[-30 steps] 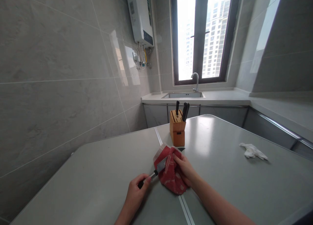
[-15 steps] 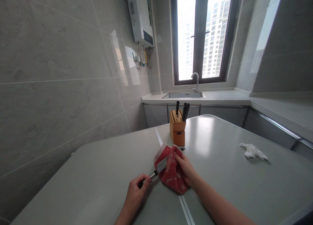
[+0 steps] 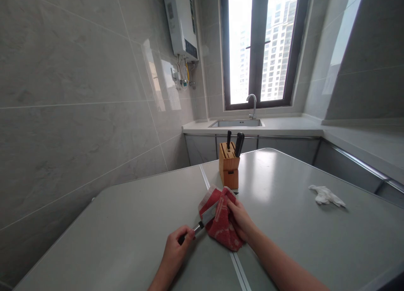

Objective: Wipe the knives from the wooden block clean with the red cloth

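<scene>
My left hand (image 3: 179, 241) is closed round the dark handle of a knife (image 3: 208, 215), whose broad metal blade points up and to the right. A red patterned cloth (image 3: 222, 223) with a pale edge is folded about the blade, covering much of it. My right hand (image 3: 239, 218) grips the cloth from the right side, its fingers partly hidden in the folds. A dark pointed tip shows just beyond the cloth; I cannot tell what it belongs to. Behind the cloth stands a wooden knife block (image 3: 229, 164) with black-handled tools in its slots.
Both hands are over a pale grey table (image 3: 135, 223) with a light strip across it. A crumpled white tissue (image 3: 326, 196) lies on its right part. Beyond are a counter (image 3: 290, 122), a sink (image 3: 236, 123) with a faucet (image 3: 253, 105), and a wall-mounted water heater (image 3: 181, 23).
</scene>
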`<act>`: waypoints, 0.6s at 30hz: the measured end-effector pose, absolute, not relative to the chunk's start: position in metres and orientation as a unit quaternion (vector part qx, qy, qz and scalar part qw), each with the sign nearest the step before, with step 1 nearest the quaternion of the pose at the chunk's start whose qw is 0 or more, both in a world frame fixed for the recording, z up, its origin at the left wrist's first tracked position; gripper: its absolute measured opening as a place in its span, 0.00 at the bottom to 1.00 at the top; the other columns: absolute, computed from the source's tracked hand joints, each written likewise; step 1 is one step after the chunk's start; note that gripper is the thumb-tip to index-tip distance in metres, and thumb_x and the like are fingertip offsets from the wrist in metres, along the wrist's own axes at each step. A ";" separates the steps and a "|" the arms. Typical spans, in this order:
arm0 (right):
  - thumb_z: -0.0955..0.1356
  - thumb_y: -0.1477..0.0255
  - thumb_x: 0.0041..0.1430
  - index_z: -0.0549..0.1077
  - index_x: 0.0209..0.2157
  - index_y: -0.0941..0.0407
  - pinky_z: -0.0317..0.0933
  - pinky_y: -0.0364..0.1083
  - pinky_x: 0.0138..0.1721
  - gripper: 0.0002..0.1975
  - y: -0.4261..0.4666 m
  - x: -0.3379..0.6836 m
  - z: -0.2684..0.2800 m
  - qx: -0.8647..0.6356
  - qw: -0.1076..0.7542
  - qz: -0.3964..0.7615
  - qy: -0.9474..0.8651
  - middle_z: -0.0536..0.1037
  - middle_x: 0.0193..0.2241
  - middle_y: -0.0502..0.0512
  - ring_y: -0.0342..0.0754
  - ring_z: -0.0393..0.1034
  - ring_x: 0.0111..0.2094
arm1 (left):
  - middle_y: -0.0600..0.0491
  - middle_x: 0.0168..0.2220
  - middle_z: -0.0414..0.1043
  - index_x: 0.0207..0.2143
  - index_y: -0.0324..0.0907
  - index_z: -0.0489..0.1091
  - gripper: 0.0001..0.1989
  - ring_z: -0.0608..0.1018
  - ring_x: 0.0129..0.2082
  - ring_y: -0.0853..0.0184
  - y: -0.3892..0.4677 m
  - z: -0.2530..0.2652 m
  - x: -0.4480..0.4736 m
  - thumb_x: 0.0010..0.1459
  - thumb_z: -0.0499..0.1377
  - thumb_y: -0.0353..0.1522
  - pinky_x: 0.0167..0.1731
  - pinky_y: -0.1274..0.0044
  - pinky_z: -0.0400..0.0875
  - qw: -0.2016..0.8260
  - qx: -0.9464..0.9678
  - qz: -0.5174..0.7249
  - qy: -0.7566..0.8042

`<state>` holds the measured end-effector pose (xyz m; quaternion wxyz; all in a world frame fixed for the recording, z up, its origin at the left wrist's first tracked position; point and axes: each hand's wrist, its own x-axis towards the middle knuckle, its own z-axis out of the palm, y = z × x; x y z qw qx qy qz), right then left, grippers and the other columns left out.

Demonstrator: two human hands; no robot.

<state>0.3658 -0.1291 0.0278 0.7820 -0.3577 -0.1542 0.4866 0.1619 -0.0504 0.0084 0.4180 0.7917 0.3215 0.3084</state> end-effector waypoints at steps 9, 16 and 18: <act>0.73 0.65 0.47 0.70 0.35 0.55 0.68 0.43 0.28 0.14 -0.128 0.366 0.026 -0.352 0.787 0.483 -0.156 0.79 0.24 0.49 0.44 0.73 0.24 | 0.55 0.20 0.64 0.20 0.38 0.66 0.23 0.67 0.25 0.67 -0.053 0.009 0.161 0.58 0.50 0.46 0.27 0.80 0.60 0.410 0.796 0.308 0.322; 0.73 0.64 0.45 0.70 0.34 0.55 0.67 0.42 0.26 0.16 -0.127 0.367 0.026 -0.363 0.788 0.477 -0.139 0.78 0.23 0.48 0.44 0.73 0.23 | 0.55 0.20 0.61 0.19 0.39 0.64 0.25 0.66 0.24 0.68 -0.052 0.008 0.162 0.58 0.48 0.47 0.27 0.79 0.58 0.413 0.793 0.309 0.324; 0.73 0.64 0.45 0.70 0.34 0.55 0.66 0.42 0.25 0.15 -0.126 0.368 0.025 -0.362 0.789 0.477 -0.138 0.78 0.22 0.48 0.44 0.72 0.22 | 0.55 0.20 0.61 0.19 0.39 0.64 0.25 0.65 0.24 0.68 -0.051 0.007 0.162 0.58 0.46 0.48 0.27 0.79 0.58 0.415 0.792 0.308 0.325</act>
